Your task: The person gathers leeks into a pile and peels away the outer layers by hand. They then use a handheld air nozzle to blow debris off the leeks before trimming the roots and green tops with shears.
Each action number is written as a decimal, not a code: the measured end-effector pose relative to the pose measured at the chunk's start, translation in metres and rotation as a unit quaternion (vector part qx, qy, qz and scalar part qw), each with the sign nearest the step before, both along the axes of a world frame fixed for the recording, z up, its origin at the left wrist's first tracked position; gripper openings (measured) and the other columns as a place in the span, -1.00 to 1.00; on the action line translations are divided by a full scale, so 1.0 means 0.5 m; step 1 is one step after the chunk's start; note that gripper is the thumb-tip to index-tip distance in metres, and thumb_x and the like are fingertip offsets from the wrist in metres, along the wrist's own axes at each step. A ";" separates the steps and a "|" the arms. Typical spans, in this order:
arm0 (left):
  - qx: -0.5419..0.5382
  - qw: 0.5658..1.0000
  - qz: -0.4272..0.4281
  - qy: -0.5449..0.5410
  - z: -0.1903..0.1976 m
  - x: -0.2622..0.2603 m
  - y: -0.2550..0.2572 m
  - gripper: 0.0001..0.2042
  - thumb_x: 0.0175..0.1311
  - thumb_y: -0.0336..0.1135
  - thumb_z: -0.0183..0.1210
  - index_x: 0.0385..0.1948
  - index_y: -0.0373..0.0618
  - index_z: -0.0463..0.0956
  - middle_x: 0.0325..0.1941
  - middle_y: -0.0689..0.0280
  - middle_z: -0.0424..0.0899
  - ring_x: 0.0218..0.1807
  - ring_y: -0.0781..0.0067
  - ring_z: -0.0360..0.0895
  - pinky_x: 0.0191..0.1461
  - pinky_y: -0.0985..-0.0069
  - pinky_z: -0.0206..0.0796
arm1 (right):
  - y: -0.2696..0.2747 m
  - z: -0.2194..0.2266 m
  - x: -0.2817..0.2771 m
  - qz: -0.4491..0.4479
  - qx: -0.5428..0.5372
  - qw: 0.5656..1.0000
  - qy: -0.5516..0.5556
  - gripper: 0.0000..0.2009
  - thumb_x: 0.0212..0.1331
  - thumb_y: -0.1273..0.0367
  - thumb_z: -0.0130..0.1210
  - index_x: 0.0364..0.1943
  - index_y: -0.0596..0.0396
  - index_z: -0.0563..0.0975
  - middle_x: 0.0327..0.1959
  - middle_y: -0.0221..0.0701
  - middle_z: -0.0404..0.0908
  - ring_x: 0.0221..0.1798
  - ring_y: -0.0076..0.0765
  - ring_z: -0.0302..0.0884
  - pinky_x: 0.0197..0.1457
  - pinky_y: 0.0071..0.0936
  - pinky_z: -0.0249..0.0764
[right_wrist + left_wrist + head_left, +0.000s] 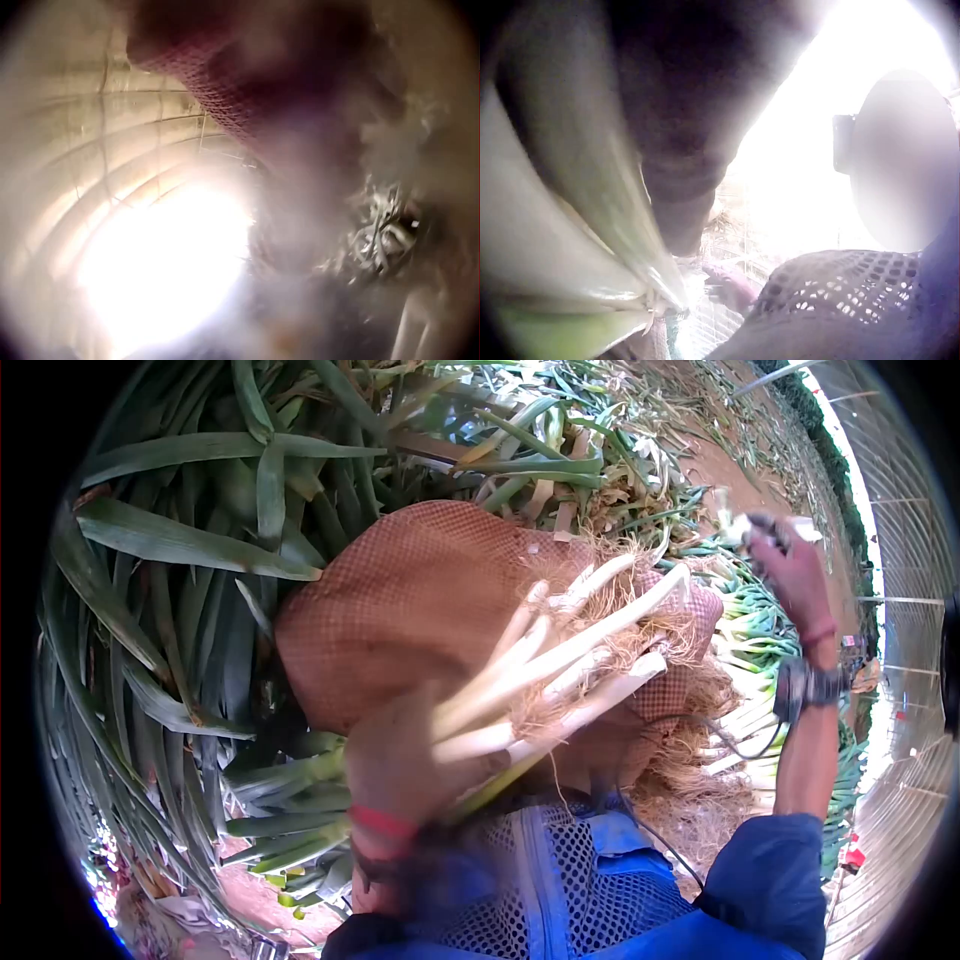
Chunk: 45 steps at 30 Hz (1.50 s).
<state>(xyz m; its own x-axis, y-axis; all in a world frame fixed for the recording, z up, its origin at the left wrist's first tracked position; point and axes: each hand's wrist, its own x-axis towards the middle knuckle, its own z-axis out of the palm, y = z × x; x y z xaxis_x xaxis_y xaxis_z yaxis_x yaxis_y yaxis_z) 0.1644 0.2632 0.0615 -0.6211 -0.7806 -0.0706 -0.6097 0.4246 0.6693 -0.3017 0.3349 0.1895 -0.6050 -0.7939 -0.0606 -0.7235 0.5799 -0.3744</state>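
A bunch of long green onions (545,670) with white stalks and stringy roots lies slantwise over the checked brown cloth on the person's lap. Around its lower stalks the left hand (395,760), blurred, keeps its grip. In the left wrist view, the pale stalks (547,225) run close beside that hand. Out to the right, the right hand (795,575), in a pinkish knit glove, is raised away from the bunch with its fingers curled round a whitish scrap (738,530). Motion blur hides the scrap's exact shape. The glove (225,97) fills the upper right wrist view.
Long green leaves (180,550) are heaped on the left. A row of green onions (750,650) lies at the right, roots toward the person. Peelings (630,460) litter the ground beyond the cloth (400,590). A thin cable (665,840) hangs by the right arm.
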 end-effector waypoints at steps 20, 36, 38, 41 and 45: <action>0.023 0.993 0.112 -0.008 -0.012 -0.009 -0.011 -0.42 0.08 0.15 0.55 -0.01 -0.12 0.74 -0.21 0.11 0.82 -0.20 0.12 0.81 -0.08 0.25 0.60 | -0.141 -0.172 0.086 0.061 0.070 0.985 0.144 -0.61 0.48 0.10 0.01 -0.08 0.16 0.65 -0.41 -0.13 0.74 -0.30 -0.09 0.77 -0.16 -0.11 0.67; 0.073 0.982 0.173 0.013 -0.004 -0.011 -0.035 -0.51 0.20 -0.07 0.53 0.01 -0.30 0.70 -0.16 0.13 0.83 -0.17 0.39 0.73 0.00 0.39 0.56 | 0.096 -0.262 0.366 0.257 0.040 0.903 -0.342 -0.35 0.38 -0.15 0.13 0.21 0.17 0.57 0.02 0.01 0.74 0.13 0.16 0.71 0.27 -0.11 0.57; 0.098 0.975 0.185 0.075 -0.005 -0.003 -0.043 -0.48 0.23 -0.08 0.52 0.06 -0.32 0.67 -0.09 0.16 0.82 -0.09 0.40 0.72 0.06 0.39 0.54 | 0.052 -0.283 0.404 0.198 -0.023 0.887 -0.417 -0.40 0.33 -0.03 0.24 0.23 0.18 0.54 0.07 0.05 0.73 0.17 0.20 0.69 0.30 -0.09 0.55; 0.150 0.968 0.161 0.123 -0.033 0.067 -0.067 -0.21 0.25 0.06 0.51 0.34 -0.39 0.47 0.22 0.17 0.68 0.19 0.39 0.61 0.29 0.36 0.45 | -0.019 -0.255 0.447 0.206 -0.105 0.889 -0.396 -0.43 0.30 -0.01 0.27 0.11 0.24 0.58 -0.04 0.04 0.75 0.06 0.23 0.73 0.20 -0.03 0.59; 0.264 0.916 0.188 0.236 0.052 0.073 -0.050 0.00 -0.22 -0.46 0.49 0.46 -0.25 0.20 0.24 0.05 0.63 0.16 0.21 0.68 0.18 0.39 0.59 | -0.102 -0.221 0.502 0.243 -0.087 0.916 -0.308 -0.46 0.27 -0.06 0.35 -0.11 0.24 0.60 -0.36 -0.10 0.73 -0.30 -0.02 0.76 -0.21 -0.17 0.60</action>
